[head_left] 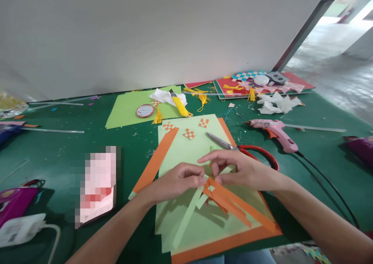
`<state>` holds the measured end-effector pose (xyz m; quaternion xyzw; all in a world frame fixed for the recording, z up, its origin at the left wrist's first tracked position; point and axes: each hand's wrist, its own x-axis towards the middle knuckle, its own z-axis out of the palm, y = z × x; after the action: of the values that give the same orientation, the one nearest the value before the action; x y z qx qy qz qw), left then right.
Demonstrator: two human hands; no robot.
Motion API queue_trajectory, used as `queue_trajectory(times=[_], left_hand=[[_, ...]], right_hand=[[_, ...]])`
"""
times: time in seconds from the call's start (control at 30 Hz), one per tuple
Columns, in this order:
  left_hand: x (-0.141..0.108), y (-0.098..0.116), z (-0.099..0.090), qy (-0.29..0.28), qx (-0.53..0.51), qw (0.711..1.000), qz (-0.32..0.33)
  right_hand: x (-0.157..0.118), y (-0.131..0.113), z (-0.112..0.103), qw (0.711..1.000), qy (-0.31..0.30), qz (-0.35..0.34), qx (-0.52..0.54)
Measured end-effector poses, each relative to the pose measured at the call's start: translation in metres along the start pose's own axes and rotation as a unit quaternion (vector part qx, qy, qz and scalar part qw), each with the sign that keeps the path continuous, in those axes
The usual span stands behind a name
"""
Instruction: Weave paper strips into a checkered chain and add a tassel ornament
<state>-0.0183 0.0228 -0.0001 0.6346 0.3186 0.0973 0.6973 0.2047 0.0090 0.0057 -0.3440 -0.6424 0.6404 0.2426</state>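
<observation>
Orange and light-green paper strips (230, 200), partly woven together, are held between my two hands above the green paper sheets (186, 159). My left hand (185, 178) pinches the left edge of the weave between thumb and fingers. On the other side, my right hand (239, 169) has its thumb and fingers closed on the strips, with the index finger stretched over them. Fingers hide part of the weave. Just beyond my right hand lie scissors (241, 147) with red handles. Small orange checkered woven pieces (189, 133) rest on the sheet.
A pink glue gun (275, 132) with its cord lies at right; a phone (97, 186) is at left. Farther back are a yellow utility knife (180, 105), a round tin (145, 110), yellow tassels (201, 95) and crumpled tissue (278, 103). A grey wall (140, 35) borders the table.
</observation>
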Motion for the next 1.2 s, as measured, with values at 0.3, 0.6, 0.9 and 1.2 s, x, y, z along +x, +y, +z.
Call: queue_trajectory(times=[0.3,0.6,0.9,1.2], left_hand=[[-0.001,0.001,-0.002,0.057,-0.006,0.998,-0.003],[0.0,-0.001,-0.002,0.067,-0.005,0.998,0.008],[0.001,0.0,-0.003,0.097,0.037,0.993,0.047],[0.001,-0.005,-0.005,0.166,0.083,0.974,0.129]], right_hand=[[-0.005,-0.002,-0.008,0.992,0.119,0.049,0.011],[-0.001,0.005,-0.007,0.987,0.149,-0.01,0.056],[0.005,-0.001,-0.013,0.988,0.139,-0.071,-0.02],[0.024,-0.035,-0.027,0.952,0.082,-0.089,-0.282]])
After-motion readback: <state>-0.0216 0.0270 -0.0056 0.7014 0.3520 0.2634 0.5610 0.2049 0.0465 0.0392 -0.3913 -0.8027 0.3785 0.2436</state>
